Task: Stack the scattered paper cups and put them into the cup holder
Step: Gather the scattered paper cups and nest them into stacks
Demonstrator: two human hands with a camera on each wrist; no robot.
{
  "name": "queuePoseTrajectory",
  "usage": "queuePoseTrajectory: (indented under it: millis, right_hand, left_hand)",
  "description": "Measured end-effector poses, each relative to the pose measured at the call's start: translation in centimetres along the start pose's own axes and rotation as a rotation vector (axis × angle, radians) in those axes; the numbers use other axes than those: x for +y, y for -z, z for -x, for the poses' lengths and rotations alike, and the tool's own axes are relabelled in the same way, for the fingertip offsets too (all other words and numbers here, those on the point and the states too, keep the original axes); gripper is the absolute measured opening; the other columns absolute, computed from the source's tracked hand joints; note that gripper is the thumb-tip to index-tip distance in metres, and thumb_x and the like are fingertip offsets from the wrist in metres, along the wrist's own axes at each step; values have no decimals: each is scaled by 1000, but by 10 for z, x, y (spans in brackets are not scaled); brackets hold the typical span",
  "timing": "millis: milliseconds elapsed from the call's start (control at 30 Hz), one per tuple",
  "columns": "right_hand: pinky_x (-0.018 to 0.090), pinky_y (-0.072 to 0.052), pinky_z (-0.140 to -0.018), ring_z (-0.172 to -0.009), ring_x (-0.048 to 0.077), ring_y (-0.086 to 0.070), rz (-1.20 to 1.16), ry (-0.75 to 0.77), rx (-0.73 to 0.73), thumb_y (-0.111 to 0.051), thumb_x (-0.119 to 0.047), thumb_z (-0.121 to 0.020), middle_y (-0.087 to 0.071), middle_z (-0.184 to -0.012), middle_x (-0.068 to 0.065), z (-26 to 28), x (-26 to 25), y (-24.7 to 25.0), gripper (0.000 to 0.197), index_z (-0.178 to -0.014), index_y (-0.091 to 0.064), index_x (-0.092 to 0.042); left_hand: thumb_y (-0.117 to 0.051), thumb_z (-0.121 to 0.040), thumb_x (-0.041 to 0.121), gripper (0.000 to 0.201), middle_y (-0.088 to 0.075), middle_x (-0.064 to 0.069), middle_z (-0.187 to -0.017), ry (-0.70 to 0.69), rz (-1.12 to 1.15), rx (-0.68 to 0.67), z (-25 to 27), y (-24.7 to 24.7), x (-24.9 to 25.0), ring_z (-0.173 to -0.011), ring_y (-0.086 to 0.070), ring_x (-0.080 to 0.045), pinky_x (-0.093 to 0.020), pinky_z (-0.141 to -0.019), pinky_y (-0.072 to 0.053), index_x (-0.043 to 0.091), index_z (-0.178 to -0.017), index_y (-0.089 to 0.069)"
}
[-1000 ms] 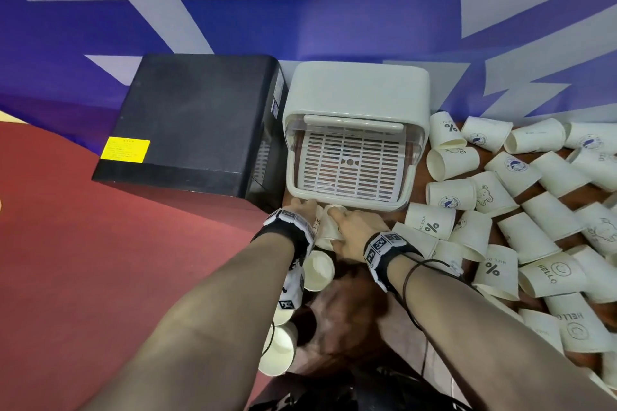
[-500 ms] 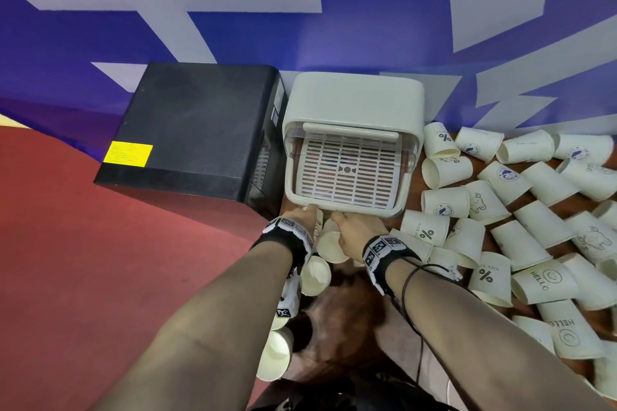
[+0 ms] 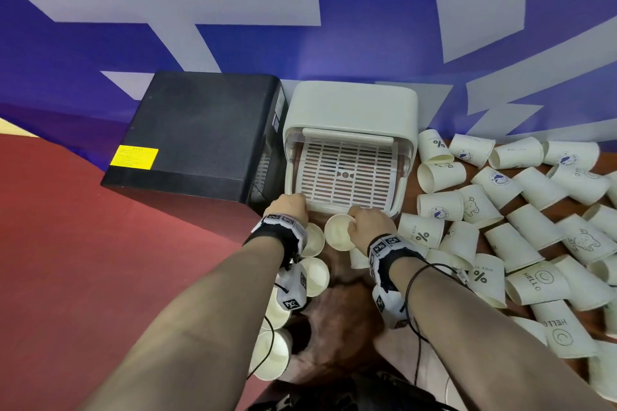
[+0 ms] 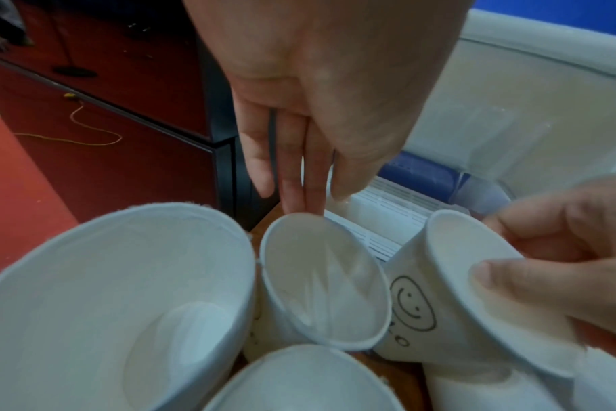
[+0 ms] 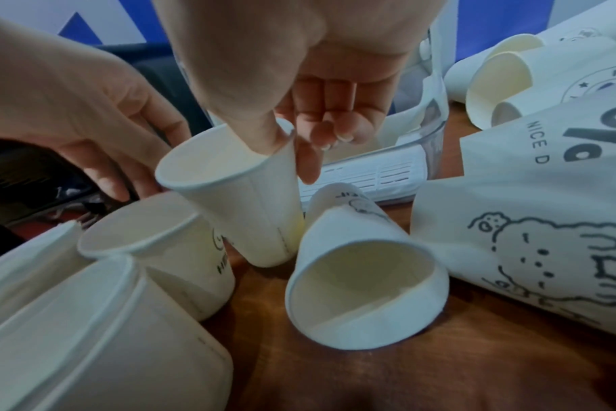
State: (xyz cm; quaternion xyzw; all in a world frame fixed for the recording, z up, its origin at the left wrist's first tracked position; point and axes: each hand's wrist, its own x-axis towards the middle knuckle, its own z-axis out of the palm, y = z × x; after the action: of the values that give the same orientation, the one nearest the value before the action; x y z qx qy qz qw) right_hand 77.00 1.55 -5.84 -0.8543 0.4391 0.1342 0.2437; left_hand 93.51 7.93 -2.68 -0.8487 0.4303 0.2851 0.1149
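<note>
The white cup holder (image 3: 350, 103) stands at the back with its lid up and a slotted tray (image 3: 347, 173) showing. My right hand (image 3: 354, 220) (image 5: 289, 155) pinches the rim of a paper cup (image 3: 337, 233) (image 5: 229, 194) just before the tray, thumb inside and forefinger outside, its mouth tilted toward me. My left hand (image 3: 293, 203) (image 4: 299, 194) is beside it at the tray's front left corner. Its fingers are straight and point down, tips by the rim of an upright cup (image 4: 320, 278). Several printed cups (image 3: 534, 227) lie scattered to the right.
A black box (image 3: 200, 130) sits against the holder's left side. More cups (image 3: 314, 272) stand mouth-up under my left forearm along the wooden table's (image 5: 334, 375) left edge. One cup (image 5: 362, 292) lies on its side just right of the held one. Red floor lies to the left.
The cup that sat between both hands is now held by the right hand alone, mouth turned up toward me. My left hand has moved off it to the tray's corner.
</note>
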Motion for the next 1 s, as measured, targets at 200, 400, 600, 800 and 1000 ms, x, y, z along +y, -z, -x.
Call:
queuePoseTrajectory:
  millis: [200, 400, 600, 800, 1000]
  right_hand:
    - [35, -53, -79, -100, 29, -63, -114, -45, 52, -47, -20, -94, -68, -109, 10, 8, 2, 9, 34, -126, -59, -19]
    - [34, -50, -78, -103, 30, -63, -170, -89, 73, -47, -19, -95, -67, -113, 12, 21, 6, 11, 33, -126, -58, -17]
    - [31, -49, -78, -103, 30, -63, -210, -130, 80, -47, -17, -94, -68, -113, 12, 31, 15, 18, 33, -124, -61, -16]
    - [31, -51, -73, -95, 31, -64, -202, -107, 155, -46, -18, -94, -68, -103, 14, 42, 6, 42, 26, -112, -65, -11]
    - [34, -51, -78, -100, 33, -63, -176, -13, 182, -46, -20, -95, -68, -107, 16, 58, 1, 49, 29, -116, -63, -11]
  left_hand:
    - [-50, -95, 6, 28, -63, -13, -120, 34, 12, -7, 3, -4, 4, -106, -63, -28, -30, -76, -45, 6, -121, -61]
    - [-58, -94, 12, 12, -67, -9, -98, 64, 60, -117, 7, -14, 2, -108, -65, -27, -30, -82, -50, 14, -90, -70]
    - [-58, -91, 15, 20, -69, -12, -112, 71, 156, -100, 18, -6, 0, -104, -66, -27, -33, -88, -52, 6, -105, -70]
    - [-56, -85, 18, 18, -70, -11, -83, 121, 384, 75, 42, 15, -7, -71, -66, -25, -30, -71, -58, 6, -85, -69]
    - [-57, -81, 17, 21, -73, -6, -87, 190, 655, 217, 85, 13, -17, -78, -69, -23, -33, -74, -60, 15, -87, -77]
